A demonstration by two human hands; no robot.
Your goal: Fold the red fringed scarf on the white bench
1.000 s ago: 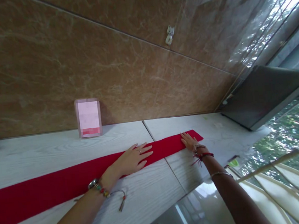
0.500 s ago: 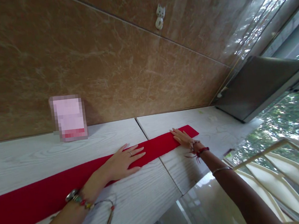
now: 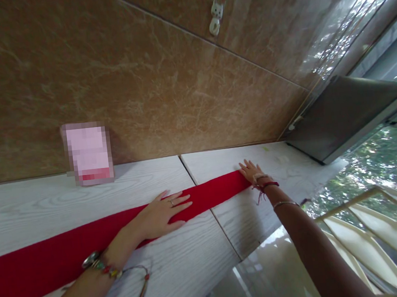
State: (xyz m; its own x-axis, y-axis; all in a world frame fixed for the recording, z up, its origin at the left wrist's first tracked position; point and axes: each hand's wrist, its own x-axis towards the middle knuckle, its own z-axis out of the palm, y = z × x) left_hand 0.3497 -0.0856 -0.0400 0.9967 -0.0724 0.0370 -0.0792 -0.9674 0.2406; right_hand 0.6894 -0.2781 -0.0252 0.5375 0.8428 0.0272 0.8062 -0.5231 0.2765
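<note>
A long strip of red cloth lies stretched across a white wood-grain surface, running from the left edge of the view towards the right. My left hand rests flat on the middle of the strip, its fingers spread; a ring and a beaded bracelet with a tassel show on it. At the strip's far right end my right hand lies flat with fingers apart, covering that end. Red cord and a thin bangle circle the right wrist and forearm.
Against the brown marbled wall stands a pink, pixelated packet. A small white cat-shaped hook hangs on the wall. A dark grey panel rises at the right end. Cream railings stand at lower right.
My right hand has slid rightward along the red cloth to its far end, which it now covers. My left hand has stayed in place on the cloth.
</note>
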